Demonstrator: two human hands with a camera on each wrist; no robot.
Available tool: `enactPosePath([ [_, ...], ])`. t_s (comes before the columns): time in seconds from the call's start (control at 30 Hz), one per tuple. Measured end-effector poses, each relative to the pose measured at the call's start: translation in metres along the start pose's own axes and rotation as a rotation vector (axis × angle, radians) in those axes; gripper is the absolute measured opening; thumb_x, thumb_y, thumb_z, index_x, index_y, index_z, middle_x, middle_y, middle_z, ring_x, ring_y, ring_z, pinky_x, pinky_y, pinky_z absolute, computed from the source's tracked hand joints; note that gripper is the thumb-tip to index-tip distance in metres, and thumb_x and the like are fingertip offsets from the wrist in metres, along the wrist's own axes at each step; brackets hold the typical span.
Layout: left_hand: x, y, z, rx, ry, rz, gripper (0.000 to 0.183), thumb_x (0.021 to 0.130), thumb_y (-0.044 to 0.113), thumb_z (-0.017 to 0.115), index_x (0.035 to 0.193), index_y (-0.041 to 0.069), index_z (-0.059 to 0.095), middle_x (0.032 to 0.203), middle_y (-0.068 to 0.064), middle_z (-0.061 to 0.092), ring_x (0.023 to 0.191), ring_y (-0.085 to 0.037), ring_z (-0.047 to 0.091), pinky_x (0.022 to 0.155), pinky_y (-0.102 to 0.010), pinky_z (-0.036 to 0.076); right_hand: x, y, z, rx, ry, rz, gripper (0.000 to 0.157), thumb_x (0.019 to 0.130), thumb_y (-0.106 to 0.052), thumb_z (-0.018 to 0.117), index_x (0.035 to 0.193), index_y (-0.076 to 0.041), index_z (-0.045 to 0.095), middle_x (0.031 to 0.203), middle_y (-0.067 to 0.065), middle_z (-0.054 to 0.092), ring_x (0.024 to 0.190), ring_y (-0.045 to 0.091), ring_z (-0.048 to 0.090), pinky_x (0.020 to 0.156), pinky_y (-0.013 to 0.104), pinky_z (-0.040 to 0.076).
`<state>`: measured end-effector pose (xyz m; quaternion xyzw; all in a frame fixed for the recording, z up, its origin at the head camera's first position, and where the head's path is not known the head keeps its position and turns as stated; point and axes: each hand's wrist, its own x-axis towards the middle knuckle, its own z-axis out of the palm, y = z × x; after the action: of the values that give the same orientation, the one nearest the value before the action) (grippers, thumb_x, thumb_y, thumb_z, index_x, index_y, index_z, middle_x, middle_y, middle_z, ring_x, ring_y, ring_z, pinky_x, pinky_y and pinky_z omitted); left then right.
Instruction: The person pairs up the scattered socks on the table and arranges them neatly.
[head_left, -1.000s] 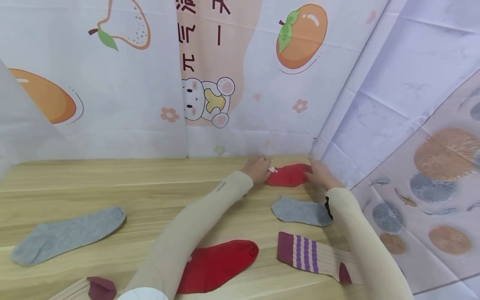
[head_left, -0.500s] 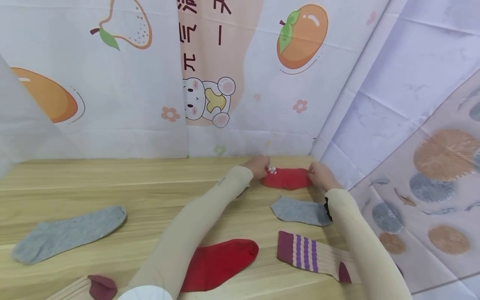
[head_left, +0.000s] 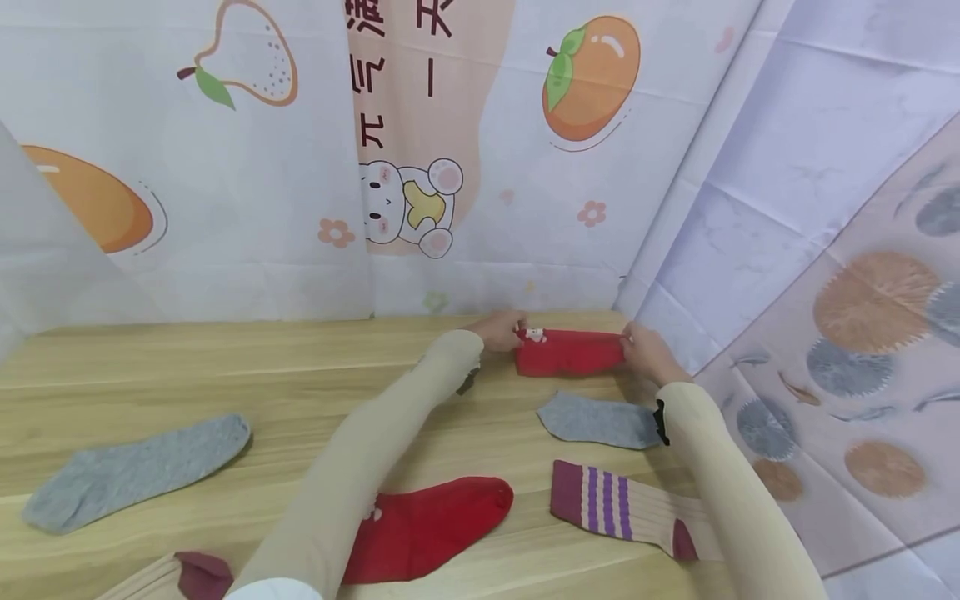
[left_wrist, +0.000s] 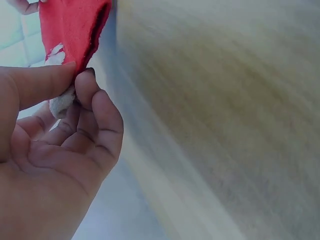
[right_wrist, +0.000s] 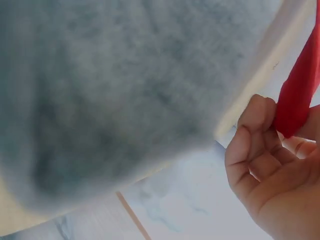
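Note:
A red sock [head_left: 570, 353] with a small white pattern is stretched between both hands at the back right of the wooden table. My left hand [head_left: 498, 331] pinches its left end between thumb and forefinger, as the left wrist view shows on the red sock [left_wrist: 75, 30]. At the other end, my right hand [head_left: 649, 353] pinches the sock's tip between thumb and fingers; in the right wrist view a strip of red sock [right_wrist: 298, 95] rises from that grip. Just in front of the hands lies a grey sock [head_left: 596, 419], partly under the right forearm.
Another red sock [head_left: 431, 529] lies at the front middle, partly behind the left sleeve. A striped beige sock [head_left: 615, 507] is at front right, a grey sock [head_left: 142, 468] at left, and a beige-maroon one [head_left: 197, 575] at the front edge. Printed curtains [head_left: 300, 200] border the table [head_left: 300, 367].
Both hands have taken hold of the back red sock's ends and drawn it taut. The left hand has shifted slightly left, and the sock's upper edge is now straighter.

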<state>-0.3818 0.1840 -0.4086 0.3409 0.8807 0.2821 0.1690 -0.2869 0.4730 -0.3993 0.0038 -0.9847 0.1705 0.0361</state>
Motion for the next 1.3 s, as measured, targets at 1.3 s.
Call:
enactPosePath([
  [1.3, -0.075, 0.0, -0.043, -0.073, -0.022, 0.074, 0.012, 0.096, 0.005, 0.063, 0.107, 0.007, 0.059, 0.106, -0.007, 0.064, 0.097, -0.021, 0.059, 0.083, -0.032, 0.052, -0.033, -0.044, -0.007, 0.053, 0.121, -0.169, 0.009, 0.1, -0.005, 0.05, 0.103, 0.001, 0.056, 0.085, 0.018, 0.065, 0.075, 0.031, 0.058, 0.07, 0.046, 0.047],
])
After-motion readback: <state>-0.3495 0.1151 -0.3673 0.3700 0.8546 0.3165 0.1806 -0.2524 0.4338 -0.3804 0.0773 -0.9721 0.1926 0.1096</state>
